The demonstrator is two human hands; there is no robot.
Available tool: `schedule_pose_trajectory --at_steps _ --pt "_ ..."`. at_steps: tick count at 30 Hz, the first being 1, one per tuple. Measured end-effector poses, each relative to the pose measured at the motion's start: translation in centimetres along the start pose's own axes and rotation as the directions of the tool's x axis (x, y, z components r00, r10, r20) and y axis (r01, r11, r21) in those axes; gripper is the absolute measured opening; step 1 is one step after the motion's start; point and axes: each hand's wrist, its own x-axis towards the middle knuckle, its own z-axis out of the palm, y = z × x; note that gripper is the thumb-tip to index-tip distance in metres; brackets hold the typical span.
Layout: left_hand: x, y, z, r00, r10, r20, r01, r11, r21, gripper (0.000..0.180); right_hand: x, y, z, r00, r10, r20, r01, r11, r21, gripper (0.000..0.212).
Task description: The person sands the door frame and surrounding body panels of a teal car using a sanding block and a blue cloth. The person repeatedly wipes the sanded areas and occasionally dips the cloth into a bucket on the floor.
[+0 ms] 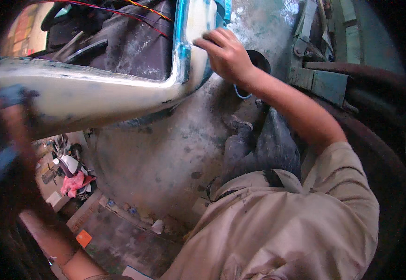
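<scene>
A cream-coloured vehicle body panel (105, 95) with a turquoise edge and dark scuffed patches spans the upper left. At its left end is my left hand (8, 119), blurred by motion, with its fingers closed over a dark blue-grey pad (15, 94) against the panel's surface. What the pad is made of cannot be made out. Beside the upright part of the panel, my right hand (228, 53) is raised with fingers curled together at the cream surface. Its fingertips look dark, and anything between them is too small to tell.
Red, yellow and purple wires (142, 14) cross the dark opening behind the panel. A motorbike with a pink cloth (74, 183) stands lower left, near an orange piece (84, 238) on the floor. Metal framework (319, 79) and a round black container (259, 59) are at right.
</scene>
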Motion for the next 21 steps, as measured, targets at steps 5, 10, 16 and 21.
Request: schedule_pose_trajectory --at_steps 5,10,16,21 --pt "3.1 15.8 11.2 0.982 -0.038 0.186 0.007 0.987 0.163 0.004 -6.4 -1.6 -1.8 0.964 0.242 0.105 -0.252 0.964 0.088 0.031" --pt "3.5 21.0 20.7 0.897 -0.350 0.272 0.280 0.923 0.264 0.008 -10.6 -1.6 -4.3 0.909 0.344 0.237 -0.387 0.906 0.171 0.039" --pt "5.2 23.5 28.8 0.776 -0.567 0.278 0.582 0.813 0.034 0.028 -11.6 -0.3 -8.0 0.670 0.642 0.373 -0.730 0.661 0.171 0.017" --pt "7.6 27.8 34.5 0.674 -0.718 0.171 0.727 0.605 -0.327 0.041 -13.4 3.0 -9.2 0.282 0.831 0.479 -0.959 0.237 0.153 0.018"
